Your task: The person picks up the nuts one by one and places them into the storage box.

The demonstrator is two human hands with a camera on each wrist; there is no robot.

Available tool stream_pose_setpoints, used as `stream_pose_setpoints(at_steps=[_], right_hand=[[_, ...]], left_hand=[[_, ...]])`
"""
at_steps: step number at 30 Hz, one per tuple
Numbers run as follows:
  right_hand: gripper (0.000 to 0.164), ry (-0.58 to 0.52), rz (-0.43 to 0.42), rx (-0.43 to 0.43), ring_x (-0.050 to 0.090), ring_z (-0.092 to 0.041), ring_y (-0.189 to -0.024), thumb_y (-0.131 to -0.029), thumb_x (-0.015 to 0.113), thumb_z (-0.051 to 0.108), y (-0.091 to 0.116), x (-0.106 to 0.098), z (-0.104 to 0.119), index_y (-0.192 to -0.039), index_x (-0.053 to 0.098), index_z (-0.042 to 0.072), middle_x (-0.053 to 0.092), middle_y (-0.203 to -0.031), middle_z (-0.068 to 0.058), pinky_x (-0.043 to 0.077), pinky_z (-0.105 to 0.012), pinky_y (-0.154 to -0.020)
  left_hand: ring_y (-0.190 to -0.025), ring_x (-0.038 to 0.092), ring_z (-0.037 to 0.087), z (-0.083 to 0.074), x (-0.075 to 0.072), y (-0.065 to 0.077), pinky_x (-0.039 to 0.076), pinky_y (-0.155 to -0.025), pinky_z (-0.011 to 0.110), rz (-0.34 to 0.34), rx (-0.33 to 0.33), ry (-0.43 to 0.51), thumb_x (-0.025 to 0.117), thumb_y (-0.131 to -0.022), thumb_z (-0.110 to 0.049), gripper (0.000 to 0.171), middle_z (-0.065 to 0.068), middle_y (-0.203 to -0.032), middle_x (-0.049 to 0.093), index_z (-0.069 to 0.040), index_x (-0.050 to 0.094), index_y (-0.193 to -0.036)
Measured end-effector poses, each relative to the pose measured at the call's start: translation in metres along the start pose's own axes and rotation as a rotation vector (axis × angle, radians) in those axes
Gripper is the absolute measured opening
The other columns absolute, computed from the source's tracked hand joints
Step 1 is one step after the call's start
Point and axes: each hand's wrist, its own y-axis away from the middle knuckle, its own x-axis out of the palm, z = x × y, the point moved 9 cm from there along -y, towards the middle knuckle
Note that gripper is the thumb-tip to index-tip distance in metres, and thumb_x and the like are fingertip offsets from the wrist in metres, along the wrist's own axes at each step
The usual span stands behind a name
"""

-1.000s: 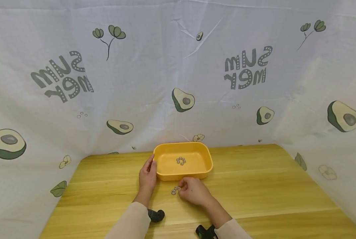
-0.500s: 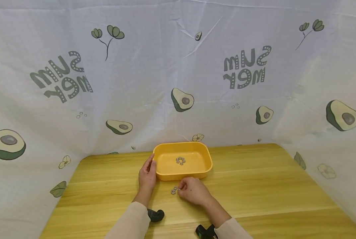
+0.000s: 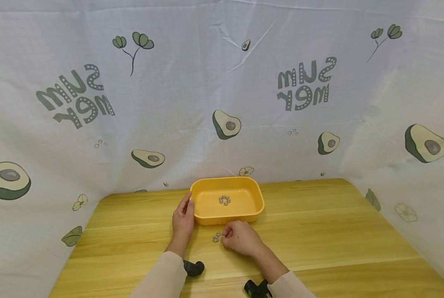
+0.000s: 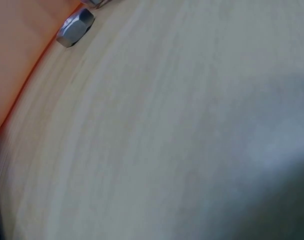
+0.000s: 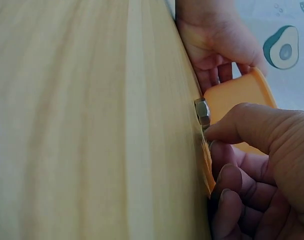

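Observation:
A yellow tray (image 3: 227, 220) stands on the wooden table, with a ring of several small metal nuts (image 3: 224, 200) on its floor. At the tray's left side my left hand (image 3: 183, 221) grips the wall, thumb by the rim. My right hand (image 3: 243, 239) is low over the table just in front of the tray, thumb and forefinger pinching a nut that the fingertips mostly hide. Two loose hex nuts (image 3: 216, 239) lie to the left of those fingertips. In the right wrist view one hex nut (image 5: 202, 111) shows beside the thumb; the left wrist view shows a nut (image 4: 76, 27) near the tray wall.
A white cloth (image 3: 184, 103) printed with avocados hangs behind and beside the table (image 3: 318, 231). Black devices are at both wrists, one (image 3: 194, 269) under the left sleeve and one (image 3: 257, 289) by the right cuff.
The right hand's fingertips have closed over the rightmost of the three loose nuts, which is now mostly covered. The left hand keeps its place on the tray.

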Motion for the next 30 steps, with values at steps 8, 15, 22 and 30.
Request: stream_pose_setpoints(at_steps=[8,15,22,30], right_hand=[[0.008,-0.058,0.024,0.034,0.056,-0.010,-0.065,-0.083,0.077,0.017,0.000,-0.007,0.000,-0.083,0.069,0.016,0.062,-0.072,0.006,0.046,-0.022,-0.056],[0.007,-0.096,-0.016,-0.010,0.054,-0.010,-0.063,-0.086,0.075,0.015,-0.003,-0.032,0.014,-0.084,0.069,0.013,0.060,-0.070,0.005,0.045,-0.021,-0.054],[0.010,-0.071,-0.080,0.042,0.051,-0.012,-0.060,-0.088,0.077,0.017,-0.011,-0.061,0.015,-0.086,0.069,0.013,0.059,-0.071,0.002,0.042,-0.023,-0.052],[0.012,-0.034,-0.101,0.077,0.053,-0.014,-0.061,-0.090,0.076,0.022,-0.035,-0.085,0.007,-0.092,0.070,0.012,0.063,-0.077,0.000,0.044,-0.025,-0.054]], left_hand=[[-0.140,0.051,0.028,0.000,0.000,0.001,0.042,-0.119,0.047,0.002,-0.002,0.005,0.054,-0.106,-0.029,0.041,0.008,-0.152,0.055,-0.023,0.058,-0.146],[-0.140,0.052,0.028,-0.001,0.000,0.001,0.043,-0.118,0.046,-0.003,0.005,0.007,0.054,-0.106,-0.030,0.041,0.008,-0.151,0.057,-0.024,0.059,-0.146],[-0.142,0.050,0.029,0.001,-0.001,0.000,0.042,-0.119,0.047,-0.005,0.000,-0.001,0.054,-0.106,-0.030,0.041,0.008,-0.152,0.056,-0.025,0.059,-0.146],[-0.141,0.051,0.028,0.002,-0.001,-0.001,0.042,-0.119,0.046,-0.006,-0.001,-0.007,0.054,-0.105,-0.033,0.041,0.008,-0.150,0.057,-0.026,0.059,-0.145]])
